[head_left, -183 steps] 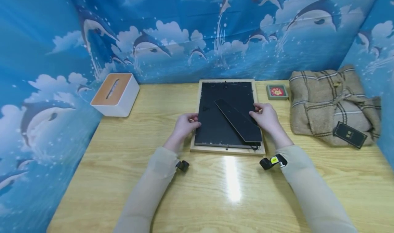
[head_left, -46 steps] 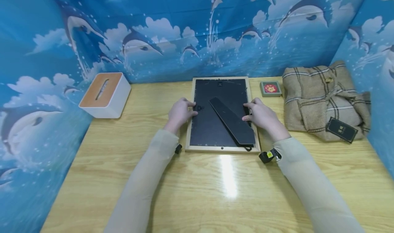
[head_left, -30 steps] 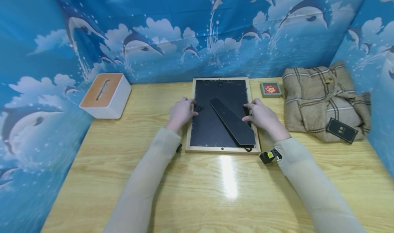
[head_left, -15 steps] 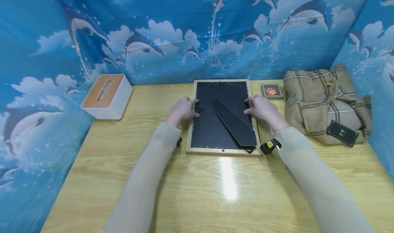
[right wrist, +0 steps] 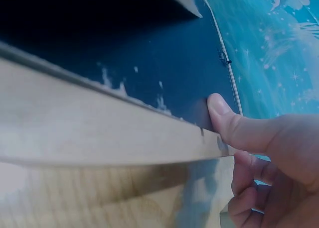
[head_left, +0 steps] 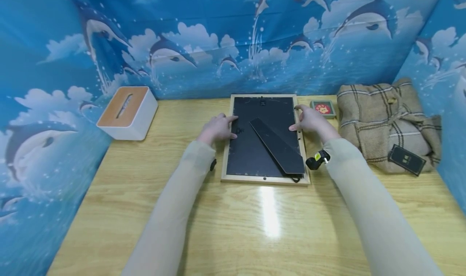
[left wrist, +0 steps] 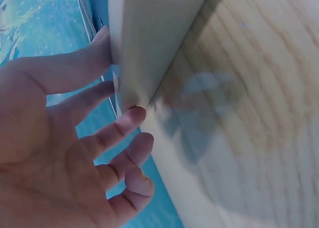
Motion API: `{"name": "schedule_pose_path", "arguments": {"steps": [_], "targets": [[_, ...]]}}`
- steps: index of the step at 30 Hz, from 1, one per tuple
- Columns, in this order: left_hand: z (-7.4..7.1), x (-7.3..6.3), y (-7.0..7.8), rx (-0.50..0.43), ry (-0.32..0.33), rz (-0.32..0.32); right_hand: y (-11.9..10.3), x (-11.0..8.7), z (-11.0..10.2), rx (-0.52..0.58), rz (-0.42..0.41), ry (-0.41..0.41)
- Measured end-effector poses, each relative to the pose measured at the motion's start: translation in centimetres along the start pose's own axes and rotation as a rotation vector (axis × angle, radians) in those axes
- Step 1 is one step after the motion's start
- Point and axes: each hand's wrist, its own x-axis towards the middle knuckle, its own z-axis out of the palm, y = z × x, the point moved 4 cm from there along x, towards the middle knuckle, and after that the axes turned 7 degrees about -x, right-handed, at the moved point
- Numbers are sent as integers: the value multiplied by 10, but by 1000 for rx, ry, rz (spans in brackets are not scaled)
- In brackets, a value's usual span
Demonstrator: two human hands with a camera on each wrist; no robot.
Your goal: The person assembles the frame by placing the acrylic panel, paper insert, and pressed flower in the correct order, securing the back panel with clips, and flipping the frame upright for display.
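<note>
A picture frame [head_left: 242, 156] lies face down on the wooden table, its black backing up inside a pale wood border. A black easel leg [head_left: 277, 148] slants across the backing. My left hand [head_left: 217, 129] holds the left edge, with thumb and index finger over the border; in the left wrist view a fingertip touches the frame's side [left wrist: 154, 34] near the tabletop. On the right edge, toward the far corner, is my right hand [head_left: 313, 120]. Its thumb [right wrist: 222, 111] presses on the backing in the right wrist view, while the other fingers curl beside the border.
A white tissue box [head_left: 129, 112] with a wooden top stands at the back left. Right of the frame sit a small green box [head_left: 323, 109] with a red picture and a folded plaid cloth [head_left: 389, 124] with a black tag [head_left: 407, 160]. A dolphin-print curtain backs the table.
My right hand has moved up along the right edge toward the far corner. The left hand has shifted slightly up the left edge from its earlier place. The frame stays flat.
</note>
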Motion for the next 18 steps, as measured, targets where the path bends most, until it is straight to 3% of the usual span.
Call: {"name": "schedule_pose_path", "arguments": {"steps": [7, 18], "targets": [[0, -1, -1, -90, -19, 3, 0, 1, 1, 23, 8, 5], [0, 1, -3, -113, -20, 1, -1, 1, 1, 30, 6, 10]]}}
